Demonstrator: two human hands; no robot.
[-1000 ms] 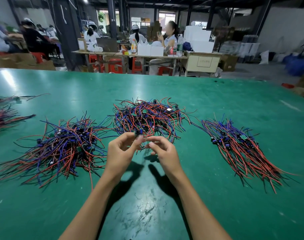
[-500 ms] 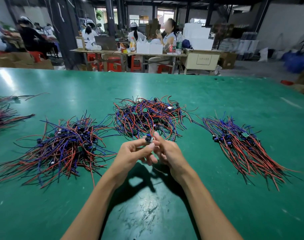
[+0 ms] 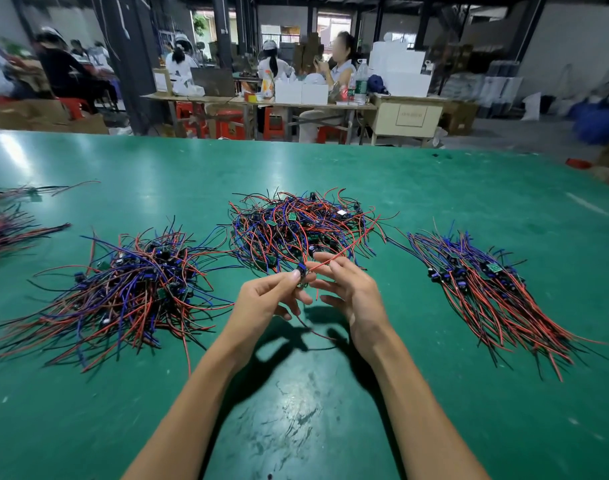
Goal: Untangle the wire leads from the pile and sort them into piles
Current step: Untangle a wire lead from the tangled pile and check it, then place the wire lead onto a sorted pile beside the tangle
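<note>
Dim workshop — green table point(image 3: 434, 188), red stools point(image 3: 227, 124)

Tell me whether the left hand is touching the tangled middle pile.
Apart. The head view shows the left hand pinching one wire lead, with green table between it and the middle pile.

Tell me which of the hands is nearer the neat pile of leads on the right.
Right. The right hand is just left of the neat pile, apart from it across bare mat; the left hand lies beyond it, further left.

Two bare forearms reach in from the bottom edge, without sleeves, gloves, watch or rings. The left hand point(image 3: 266, 299) and right hand point(image 3: 353, 289) have slim fingers and short nails.
</note>
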